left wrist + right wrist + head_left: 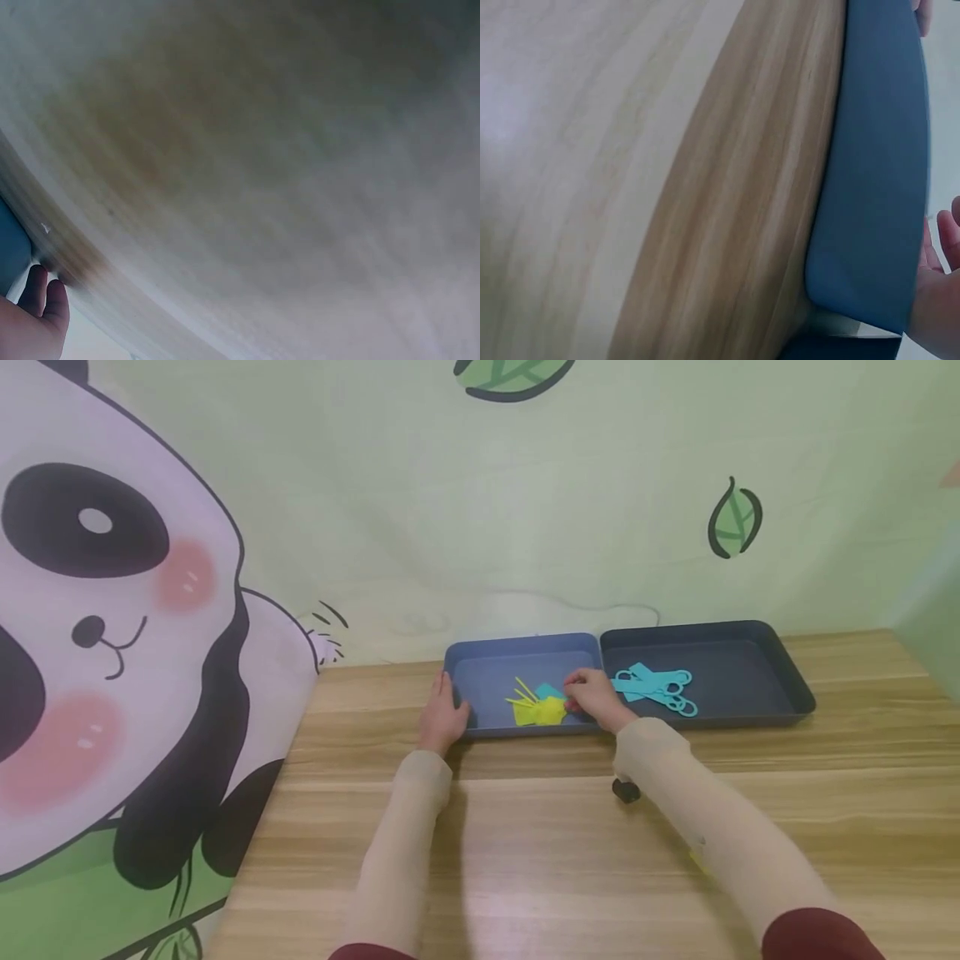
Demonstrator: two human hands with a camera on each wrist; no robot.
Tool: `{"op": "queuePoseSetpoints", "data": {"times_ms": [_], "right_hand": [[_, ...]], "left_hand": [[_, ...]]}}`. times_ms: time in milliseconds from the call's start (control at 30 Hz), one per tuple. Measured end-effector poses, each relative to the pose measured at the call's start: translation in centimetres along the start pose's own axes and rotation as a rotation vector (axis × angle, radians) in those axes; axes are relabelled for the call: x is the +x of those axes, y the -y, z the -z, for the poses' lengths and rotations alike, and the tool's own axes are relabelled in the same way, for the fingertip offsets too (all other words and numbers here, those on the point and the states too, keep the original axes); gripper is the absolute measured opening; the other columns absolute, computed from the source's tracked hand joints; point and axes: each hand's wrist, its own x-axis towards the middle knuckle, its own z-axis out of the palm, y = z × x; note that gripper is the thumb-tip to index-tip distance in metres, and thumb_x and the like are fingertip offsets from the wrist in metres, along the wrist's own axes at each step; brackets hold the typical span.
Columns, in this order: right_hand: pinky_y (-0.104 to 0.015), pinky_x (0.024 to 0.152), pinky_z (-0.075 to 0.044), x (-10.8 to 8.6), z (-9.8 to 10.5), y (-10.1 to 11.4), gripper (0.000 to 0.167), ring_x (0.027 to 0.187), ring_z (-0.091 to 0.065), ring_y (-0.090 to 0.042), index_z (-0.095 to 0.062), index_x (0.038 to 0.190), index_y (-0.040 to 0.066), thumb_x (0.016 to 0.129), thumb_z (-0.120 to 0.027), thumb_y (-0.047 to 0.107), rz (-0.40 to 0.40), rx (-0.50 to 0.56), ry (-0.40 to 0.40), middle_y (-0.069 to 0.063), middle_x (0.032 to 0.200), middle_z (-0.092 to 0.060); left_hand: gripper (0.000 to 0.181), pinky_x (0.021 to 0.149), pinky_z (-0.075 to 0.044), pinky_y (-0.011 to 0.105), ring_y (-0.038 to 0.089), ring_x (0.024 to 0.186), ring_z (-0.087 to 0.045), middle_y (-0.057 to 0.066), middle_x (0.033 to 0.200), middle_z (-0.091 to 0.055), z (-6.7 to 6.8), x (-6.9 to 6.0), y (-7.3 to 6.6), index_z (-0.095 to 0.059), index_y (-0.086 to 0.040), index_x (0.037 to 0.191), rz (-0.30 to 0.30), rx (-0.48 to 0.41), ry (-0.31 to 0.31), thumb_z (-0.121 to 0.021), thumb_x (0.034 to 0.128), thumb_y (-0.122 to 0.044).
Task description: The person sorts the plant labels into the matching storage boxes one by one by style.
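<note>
In the head view, my left hand (444, 718) grips the left side of a blue tray (517, 650), thumb over the rim and fingers along the outside. My right hand (596, 695) is above the tray's right end, pinching a small red piece (572, 704) whose kind is too small to tell. Close by inside the tray lie yellow flat pieces and thin sticks (542, 711), with a turquoise piece (549, 692) behind them. The left wrist view catches only some left fingers (55, 304) at its corner. Right fingers (949, 240) show past the tray wall (877, 165) in the right wrist view.
A dark tray (720, 647) adjoins the blue one on the right and holds several turquoise scissors-like pieces with ring ends (663, 687). A small black object (626, 791) is below my right wrist. A yellow bit (699, 861) shows beside the right forearm. The wall stands behind both trays.
</note>
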Motion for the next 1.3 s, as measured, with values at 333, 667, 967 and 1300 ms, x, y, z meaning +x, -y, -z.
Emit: {"op": "queuePoseSetpoints", "data": {"times_ms": [333,667,967,1300], "right_hand": [[-0.036,0.080,-0.051,-2.1,1.9,-0.1,0.032,0.092,-0.059,-0.032,-0.050,0.114,-0.007,0.088,-0.045,0.011,0.085,-0.027,0.041,-0.022,0.111,-0.053],[-0.036,0.079,-0.047,-5.6,4.8,-1.8,0.026,0.093,-0.054,-0.027,-0.055,0.105,-0.007,0.085,-0.053,0.010,0.299,-0.275,0.082,-0.020,0.103,-0.058],[-0.040,0.079,-0.047,-8.2,7.1,-3.8,0.029,0.089,-0.056,-0.028,-0.055,0.105,-0.005,0.081,-0.060,0.010,0.386,-0.439,0.132,-0.020,0.105,-0.056],[-0.048,0.086,-0.042,-10.1,8.9,-4.9,0.034,0.098,-0.052,-0.034,-0.056,0.106,-0.006,0.077,-0.064,0.011,0.456,-0.629,0.157,-0.019,0.102,-0.057]], "left_hand": [[0.068,0.104,-0.029,0.041,0.024,0.134,-0.022,0.004,0.150,-0.007,-0.1,0.0,0.2,-0.012,-0.007,0.143,0.009,0.003,0.005,-0.042,0.0873,-0.032],[0.067,0.105,-0.028,0.041,0.024,0.134,-0.021,0.005,0.150,-0.008,-0.1,0.0,0.1,-0.012,-0.006,0.142,-0.002,0.003,0.002,-0.041,0.0872,-0.032],[0.068,0.106,-0.025,0.041,0.023,0.135,-0.018,0.005,0.150,-0.007,-0.2,0.3,0.2,-0.011,-0.007,0.142,0.001,-0.008,0.009,-0.041,0.0870,-0.032],[0.067,0.107,-0.024,0.040,0.024,0.135,-0.019,0.006,0.150,-0.008,-0.1,0.2,0.2,-0.011,-0.006,0.142,-0.003,-0.011,0.006,-0.041,0.0873,-0.031]]}}
